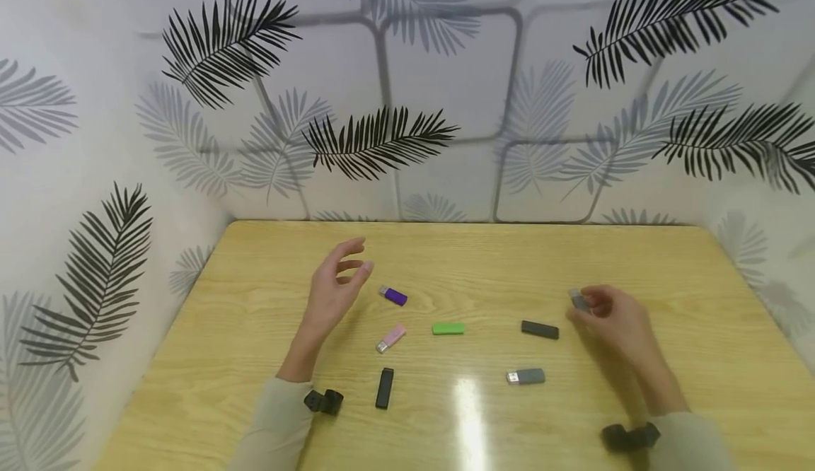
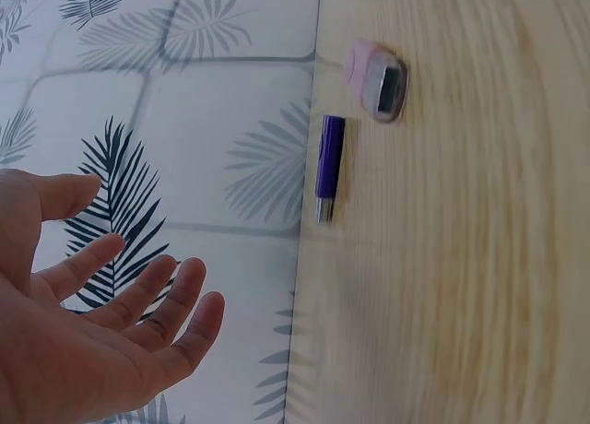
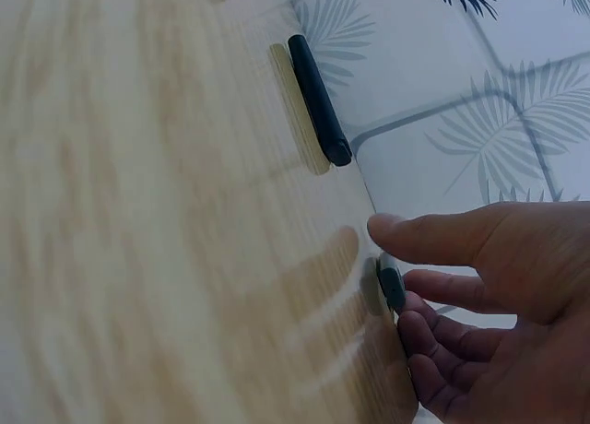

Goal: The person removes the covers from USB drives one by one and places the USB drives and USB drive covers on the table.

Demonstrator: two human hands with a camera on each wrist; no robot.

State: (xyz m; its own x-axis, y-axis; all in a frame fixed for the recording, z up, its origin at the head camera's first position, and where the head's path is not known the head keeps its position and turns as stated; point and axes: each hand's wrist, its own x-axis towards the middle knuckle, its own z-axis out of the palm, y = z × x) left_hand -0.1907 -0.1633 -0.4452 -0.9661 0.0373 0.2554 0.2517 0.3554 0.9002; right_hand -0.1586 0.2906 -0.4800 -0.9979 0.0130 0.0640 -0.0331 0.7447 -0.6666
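Note:
My left hand [image 1: 334, 291] is raised over the back left of the table, its fingers loosely bent and holding nothing. Nearest to it lies a purple USB stick [image 1: 394, 295], with a pink USB stick [image 1: 391, 338] closer to the front. In the left wrist view the palm and spread fingers of the left hand [image 2: 111, 323] show empty. On the right, my right hand [image 1: 614, 319] has thumb and fingers on either side of a grey USB stick [image 1: 579, 300]. The right wrist view shows that stick [image 3: 392, 284] near the fingertips, with a gap to the thumb.
Between the hands lie a green USB stick [image 1: 448, 329], a dark stick [image 1: 540, 329] and a grey USB stick [image 1: 526, 377]. A black stick [image 1: 385, 388] lies at front left. The wooden table [image 1: 484, 266] backs onto a leaf-patterned wall [image 1: 446, 75].

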